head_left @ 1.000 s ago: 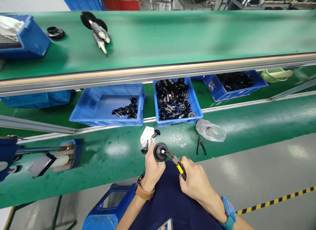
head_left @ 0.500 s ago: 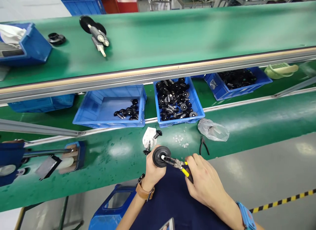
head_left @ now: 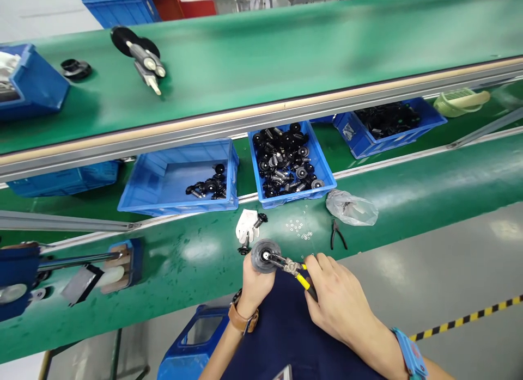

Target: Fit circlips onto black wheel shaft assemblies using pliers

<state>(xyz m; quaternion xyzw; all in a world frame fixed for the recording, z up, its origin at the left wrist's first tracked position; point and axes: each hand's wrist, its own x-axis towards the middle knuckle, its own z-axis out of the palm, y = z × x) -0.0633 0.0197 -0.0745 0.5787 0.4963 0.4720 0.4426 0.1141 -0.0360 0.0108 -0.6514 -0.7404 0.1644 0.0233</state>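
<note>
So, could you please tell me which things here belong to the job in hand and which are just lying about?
For the job: black wheel, yellow-handled pliers, probably small rings.
Seemingly lying about: black-handled pliers, white glove, green basket.

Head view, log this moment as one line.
left hand: holds round dark part | right hand: grips pliers | pliers' tips: at part's center | bench: small pale rings

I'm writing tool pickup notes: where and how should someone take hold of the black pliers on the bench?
Probably by both handles, from above on the person's side: the black pliers lie on the green bench, handles splayed toward its near edge, jaws pointing away. The right hand holds yellow-handled pliers.
</note>
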